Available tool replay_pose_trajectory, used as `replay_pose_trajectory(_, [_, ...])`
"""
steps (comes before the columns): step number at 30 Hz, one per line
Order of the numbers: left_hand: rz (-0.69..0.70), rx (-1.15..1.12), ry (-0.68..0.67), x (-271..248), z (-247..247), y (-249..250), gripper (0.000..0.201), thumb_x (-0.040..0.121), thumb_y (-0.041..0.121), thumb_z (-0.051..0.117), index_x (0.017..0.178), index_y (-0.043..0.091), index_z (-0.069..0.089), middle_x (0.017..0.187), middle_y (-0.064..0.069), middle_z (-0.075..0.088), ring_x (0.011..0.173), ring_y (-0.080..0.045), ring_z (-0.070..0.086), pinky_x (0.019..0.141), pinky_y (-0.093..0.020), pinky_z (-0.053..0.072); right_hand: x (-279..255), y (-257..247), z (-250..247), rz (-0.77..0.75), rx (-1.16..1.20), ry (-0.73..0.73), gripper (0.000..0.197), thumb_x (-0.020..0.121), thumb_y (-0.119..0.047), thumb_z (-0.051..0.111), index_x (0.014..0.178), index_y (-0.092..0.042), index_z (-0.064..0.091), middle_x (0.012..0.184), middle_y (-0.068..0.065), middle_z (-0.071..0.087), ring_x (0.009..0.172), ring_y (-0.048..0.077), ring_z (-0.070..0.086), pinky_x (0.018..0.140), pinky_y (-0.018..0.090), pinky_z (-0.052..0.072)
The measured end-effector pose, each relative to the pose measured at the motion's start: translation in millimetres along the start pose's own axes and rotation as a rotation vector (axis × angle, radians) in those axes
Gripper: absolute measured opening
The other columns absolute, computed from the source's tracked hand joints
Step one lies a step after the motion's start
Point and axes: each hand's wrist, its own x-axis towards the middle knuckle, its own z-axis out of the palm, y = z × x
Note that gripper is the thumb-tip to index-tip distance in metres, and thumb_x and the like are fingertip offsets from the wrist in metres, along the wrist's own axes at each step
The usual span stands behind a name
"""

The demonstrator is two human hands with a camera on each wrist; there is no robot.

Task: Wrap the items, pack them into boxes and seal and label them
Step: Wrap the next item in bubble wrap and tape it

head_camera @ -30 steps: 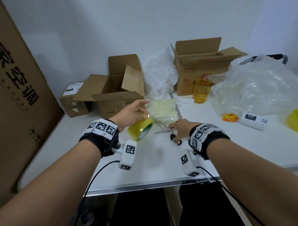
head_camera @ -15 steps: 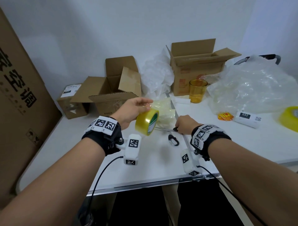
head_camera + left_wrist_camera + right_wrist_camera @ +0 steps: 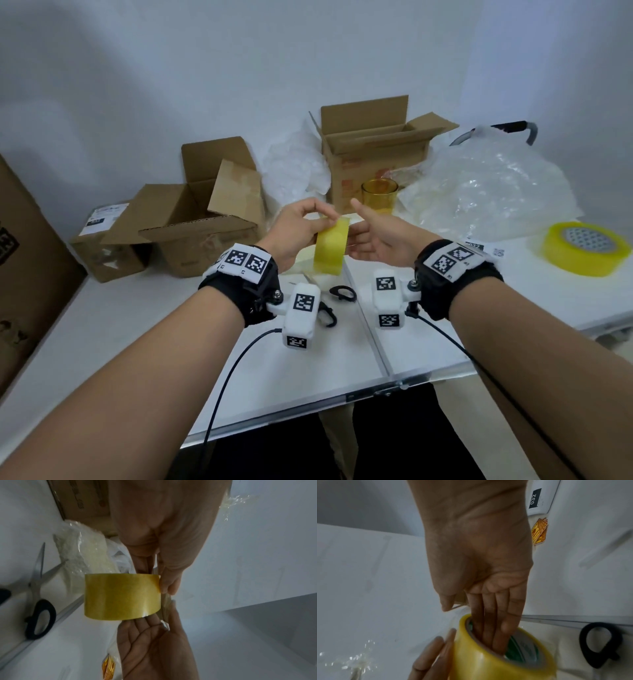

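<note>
Above the white worktop's (image 3: 342, 356) front middle, our left hand (image 3: 298, 229) pinches the yellow roll of packing tape (image 3: 330, 248) while our right hand's (image 3: 380, 240) straight fingers (image 3: 489, 626) thread its core, probably freeing the end.

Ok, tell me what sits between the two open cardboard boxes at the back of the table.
A crumpled heap of clear plastic wrap lies between the left open box and the right open box. The head view shows it.
</note>
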Motion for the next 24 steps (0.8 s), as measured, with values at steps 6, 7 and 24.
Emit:
replay_pose_trajectory(6, [0.055,0.066,-0.055,19,37,-1,0.026,0.087,-0.006,0.065,0.07,0.014,0.065,0.122,0.002,0.062,0.107,-0.019,0.063,0.086,-0.03,0.053,-2,3,-27,-0.103,0.167,0.048,0.013,0.096,-0.018,0.059,0.106,-0.012,0.065,0.105,0.008,0.069,0.095,0.023,0.067,0.09,0.034,0.055])
replay_pose_trajectory(7, [0.066,0.085,-0.069,22,41,-2,0.024,0.088,-0.006,0.064,0.074,0.013,0.066,0.125,0.002,0.06,0.108,-0.018,0.062,0.086,-0.027,0.053,-2,3,-32,-0.12,0.168,0.066,0.013,0.095,-0.013,0.058,0.105,-0.011,0.065,0.104,0.009,0.069,0.095,0.024,0.067,0.091,0.035,0.055])
replay_pose_trajectory(24, [-0.03,0.585,0.14,55,-36,-50,0.031,0.096,0.004,0.053,0.1,0.027,0.073,0.122,-0.002,0.067,0.058,-0.016,0.053,0.05,-0.022,0.04,44,41,-65,-0.139,-1.243,0.497,0.016,0.088,0.0,0.045,0.074,-0.006,0.049,0.083,0.009,0.05,0.092,0.031,0.053,0.067,0.029,0.037])
